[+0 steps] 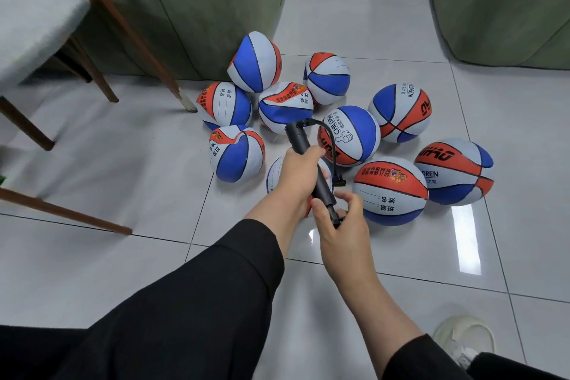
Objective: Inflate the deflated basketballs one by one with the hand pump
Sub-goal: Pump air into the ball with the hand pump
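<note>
I find my left hand (297, 171) wrapped around the barrel of the hand pump (311, 163), fingers clamped on it about midway along. My right hand (340, 219) is lower down, its fingers pinching the plunger handle at the near end of the pump. The pump is tilted, its far end up over the cluster of balls, and a black hose (330, 139) loops from that end back down towards a ball under my left hand (274, 173), mostly hidden by the hand. I cannot tell whether the needle is seated in its valve.

The basketballs (390, 190) lie together on the tiled floor (123, 256) beside a green sofa (185, 9); several are visibly creased or dented, for instance one at the back (285, 105).

Risks, in my judgement. Nothing visibly pins the ball, so it could roll on the glossy tile during a hard stroke and pull or bend the needle. The hose curves tightly; a kink would block the air. With the pump held in the air at an angle, side load on the plunger could make my pinch slip. The balls look alike, so one might be skipped or pumped twice.
</note>
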Motion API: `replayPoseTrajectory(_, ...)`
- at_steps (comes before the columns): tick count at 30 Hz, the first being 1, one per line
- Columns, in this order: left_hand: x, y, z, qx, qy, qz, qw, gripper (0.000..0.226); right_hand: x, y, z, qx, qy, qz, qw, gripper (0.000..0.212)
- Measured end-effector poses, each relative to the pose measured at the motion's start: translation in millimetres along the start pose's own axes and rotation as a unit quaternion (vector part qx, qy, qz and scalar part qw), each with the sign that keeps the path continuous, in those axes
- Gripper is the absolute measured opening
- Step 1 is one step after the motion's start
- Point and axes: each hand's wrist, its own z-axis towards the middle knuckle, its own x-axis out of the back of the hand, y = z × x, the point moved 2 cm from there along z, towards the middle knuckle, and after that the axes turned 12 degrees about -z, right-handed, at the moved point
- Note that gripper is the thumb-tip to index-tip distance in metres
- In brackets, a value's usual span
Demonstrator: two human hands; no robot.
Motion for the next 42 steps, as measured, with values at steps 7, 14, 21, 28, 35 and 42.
replayPoseTrajectory(7, 20, 10, 12, -0.008, 0.105, -0.073, 0.992, 0.012, 0, -8, -6, 0.030, 0.019, -0.001, 0.999, 0.024)
replayPoseTrajectory(14, 37, 16, 22, -0.012, 0.148, -0.101, 0.984, 0.021, 1, -6, -18, 0.021, 0.070, 0.008, 0.997, 0.016)
replayPoseTrajectory(21, 6, -15, -3, 0.016, 0.128, -0.125, 0.984, 0.015, 0, -10, -6, -0.016, 0.104, -0.007, 0.994, 0.017)
replayPoseTrajectory(28, 3, -22, -4, 0.020, 0.121, -0.115, 0.986, 0.016, 0, -15, -6, -0.002, 0.072, -0.036, 0.997, 0.027)
replayPoseTrajectory(35, 34, 17, 22, 0.001, 0.154, -0.122, 0.981, 0.022, 2, -12, -14, 0.017, 0.067, -0.016, 0.997, 0.026)
replayPoseTrajectory(42, 26, 2, 19, -0.005, 0.150, -0.130, 0.980, 0.017, 1, -9, -10, 0.001, 0.107, -0.001, 0.994, 0.018)
